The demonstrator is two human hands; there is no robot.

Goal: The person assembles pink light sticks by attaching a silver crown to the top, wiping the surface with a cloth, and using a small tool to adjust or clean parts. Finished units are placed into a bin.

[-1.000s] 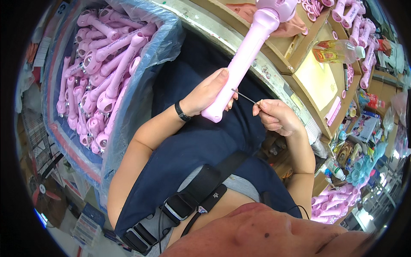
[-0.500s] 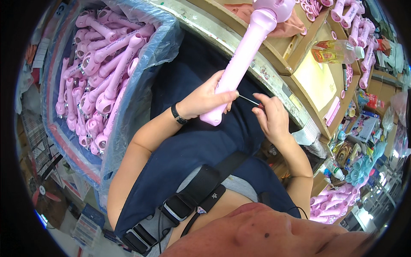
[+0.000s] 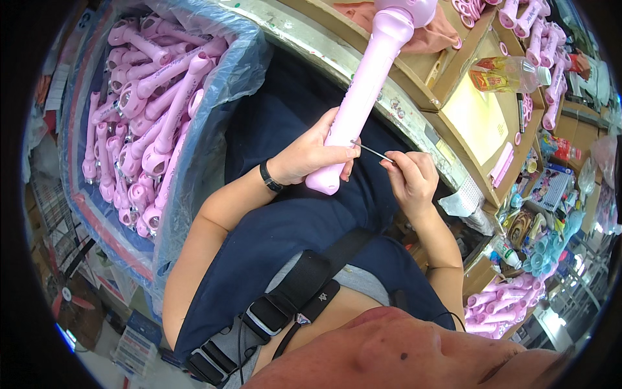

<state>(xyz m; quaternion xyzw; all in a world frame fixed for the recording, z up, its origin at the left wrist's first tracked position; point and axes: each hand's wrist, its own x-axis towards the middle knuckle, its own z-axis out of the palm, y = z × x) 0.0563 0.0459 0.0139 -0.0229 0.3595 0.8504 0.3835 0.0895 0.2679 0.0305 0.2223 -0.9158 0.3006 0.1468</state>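
Observation:
My left hand (image 3: 319,152) is wrapped round the lower shaft of a pink plastic toy wand (image 3: 368,84), thumb across its side. The wand slants up and away, its round head cut by the top edge. From the right, my right hand (image 3: 414,176) pinches a thin screwdriver (image 3: 374,152), whose handle is mostly hidden by the fingers. Its metal shaft runs to the wand's side, with the tip close to my left thumb; whether it sits in a hole I cannot tell.
At the left stands a blue plastic-lined bin (image 3: 249,71) of similar pink wands (image 3: 155,123). Cardboard trays (image 3: 447,110) cover the bench (image 3: 311,48), with a drink bottle (image 3: 508,75), yellow paper (image 3: 478,126) and pink rings. More pink parts (image 3: 502,308) lie at lower right.
My right hand has turned, its fingers curling closer round the screwdriver. The screwdriver's tip now lies further across the wand's side. The wand has shifted slightly left at its top.

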